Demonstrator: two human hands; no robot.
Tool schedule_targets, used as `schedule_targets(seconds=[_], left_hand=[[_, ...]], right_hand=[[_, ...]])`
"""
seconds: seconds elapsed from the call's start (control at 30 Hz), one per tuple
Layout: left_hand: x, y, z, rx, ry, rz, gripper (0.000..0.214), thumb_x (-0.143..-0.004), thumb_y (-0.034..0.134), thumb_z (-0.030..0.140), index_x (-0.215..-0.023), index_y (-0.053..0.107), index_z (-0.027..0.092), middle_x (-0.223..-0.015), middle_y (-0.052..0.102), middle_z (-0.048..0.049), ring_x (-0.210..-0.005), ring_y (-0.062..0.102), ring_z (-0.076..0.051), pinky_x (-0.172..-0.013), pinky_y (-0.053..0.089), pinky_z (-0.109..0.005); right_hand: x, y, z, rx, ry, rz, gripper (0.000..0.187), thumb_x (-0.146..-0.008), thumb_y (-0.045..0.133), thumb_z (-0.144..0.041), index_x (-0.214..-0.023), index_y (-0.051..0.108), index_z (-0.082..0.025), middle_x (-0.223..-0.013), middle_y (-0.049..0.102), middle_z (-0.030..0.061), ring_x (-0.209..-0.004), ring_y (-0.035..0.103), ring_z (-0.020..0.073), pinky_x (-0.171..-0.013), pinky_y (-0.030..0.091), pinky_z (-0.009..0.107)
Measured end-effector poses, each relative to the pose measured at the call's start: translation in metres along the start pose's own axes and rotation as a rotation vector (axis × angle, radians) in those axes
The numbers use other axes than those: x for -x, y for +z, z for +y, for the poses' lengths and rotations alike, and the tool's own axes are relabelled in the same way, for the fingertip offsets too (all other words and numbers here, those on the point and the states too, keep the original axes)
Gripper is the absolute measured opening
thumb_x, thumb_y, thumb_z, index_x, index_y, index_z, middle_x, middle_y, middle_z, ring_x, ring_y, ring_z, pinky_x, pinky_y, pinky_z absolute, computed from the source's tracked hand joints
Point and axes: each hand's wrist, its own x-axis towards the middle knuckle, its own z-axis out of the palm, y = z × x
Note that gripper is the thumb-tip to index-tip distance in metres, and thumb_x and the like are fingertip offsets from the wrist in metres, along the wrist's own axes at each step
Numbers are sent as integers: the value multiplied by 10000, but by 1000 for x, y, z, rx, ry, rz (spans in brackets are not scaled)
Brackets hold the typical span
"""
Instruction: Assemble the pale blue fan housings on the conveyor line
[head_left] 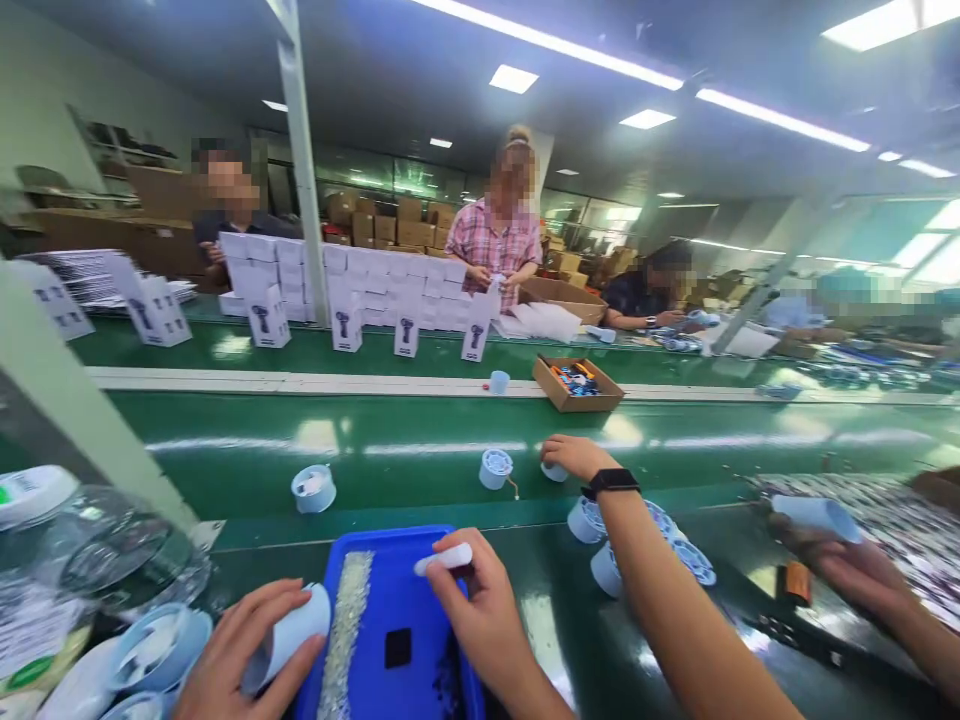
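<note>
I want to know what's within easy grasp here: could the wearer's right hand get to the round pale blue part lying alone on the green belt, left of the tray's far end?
Probably not easily. The right hand holds a small white piece over the blue tray; the round part lies beyond the tray on the left hand's side, though nothing blocks the way.

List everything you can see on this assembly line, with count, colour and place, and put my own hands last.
Blue tray: one, blue, near edge between the hands.
Round fan parts on belt: at least two, pale blue, mid belt.
Open carton: one, brown, far side of belt.
Printed boxes: many, white, stacked across the belt.
Conveyor belt: one, green, running left to right.
Co-worker's hand: one, with black watch, touching a part on the belt.
Left hand: holds pale blue handle piece.
Right hand: pinches small white piece over the tray.
</note>
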Motion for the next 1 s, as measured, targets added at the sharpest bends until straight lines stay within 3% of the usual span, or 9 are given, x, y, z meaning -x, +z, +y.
schedule_targets(seconds=[0.13, 0.23, 0.37, 0.6, 0.77, 1.0], left_hand=[[4, -2, 14, 30, -145, -52, 333, -735, 631, 535, -991, 640, 323, -1161, 640, -40, -1110, 592, -287, -883, 513, -401], [8, -6, 23, 137, -265, -15, 403, -733, 636, 541, -1057, 597, 304, -1190, 618, -47, -1119, 571, -294, -927, 469, -416], [10, -11, 32, 312, -381, 33, 463, -714, 649, 555, -1074, 578, 273, -1165, 632, -59, -1044, 603, -294, -862, 490, -387], [8, -15, 32, 450, -438, 55, 456, -713, 653, 537, -1063, 561, 260, -1134, 636, -53, -969, 607, -252, -757, 504, -323], [8, -17, 28, 473, -449, -44, 491, -693, 686, 527, -1075, 562, 244, -1132, 634, -66, -969, 616, -256, -785, 519, -330], [9, -14, 43, 514, -465, 76, 444, -699, 661, 520, -1047, 570, 259, -1083, 648, -42, -978, 608, -254, -753, 493, -309]], right_hand=[[-4, 10, 15, -103, 55, -119, 311, -904, 507, -500, -928, 579, -199, -799, 602, 24, -670, 583, 150, -638, 484, 272], [-3, 21, 20, -115, 69, -168, 320, -898, 512, -520, -933, 553, -205, -785, 594, 17, -665, 586, 152, -635, 483, 273], [1, 30, 23, -91, 68, -236, 293, -905, 508, -501, -865, 528, -212, -733, 555, -1, -649, 569, 152, -623, 464, 271], [7, 33, 32, -30, 59, -320, 271, -919, 500, -470, -866, 533, -206, -751, 563, 5, -664, 558, 152, -638, 457, 274], [7, 34, 31, -2, 61, -338, 281, -920, 491, -479, -866, 528, -206, -733, 554, -1, -649, 544, 151, -628, 440, 270], [12, 35, 25, 114, -110, -348, 246, -934, 478, -416, -809, 541, -213, -733, 550, 1, -656, 511, 146, -629, 408, 255]])
